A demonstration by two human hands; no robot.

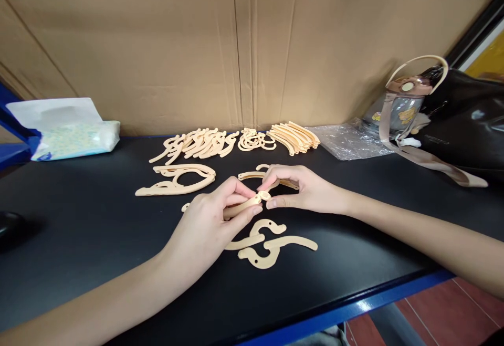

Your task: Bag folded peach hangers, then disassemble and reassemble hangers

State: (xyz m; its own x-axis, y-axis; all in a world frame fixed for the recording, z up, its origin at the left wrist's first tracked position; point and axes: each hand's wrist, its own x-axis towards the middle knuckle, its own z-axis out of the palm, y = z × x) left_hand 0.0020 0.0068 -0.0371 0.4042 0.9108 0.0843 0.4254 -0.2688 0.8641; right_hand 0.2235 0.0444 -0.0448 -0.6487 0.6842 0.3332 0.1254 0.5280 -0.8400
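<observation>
My left hand (208, 217) is closed around a beige curved hanger arm (241, 208), one end of which points right. Pinched between the fingertips of my right hand (307, 188) is another beige hanger piece (265, 195), meeting that end; the fingers hide most of its shape. Just below my hands lie two hook-shaped hanger pieces (264, 262) and two curved arms (293, 241) on the black table. Behind my right fingers, more hanger parts (252, 176) are partly covered. To the left sit folded hangers (175, 179).
Along the back are a pile of hook-ended pieces (202, 143), a group of rounded hooks (254, 140) and a stack of curved arms (297, 137). A tissue pack (79, 136) stands left. Plastic film (350, 140), a strapped bottle (405, 107) and a black bag (464, 125) are right.
</observation>
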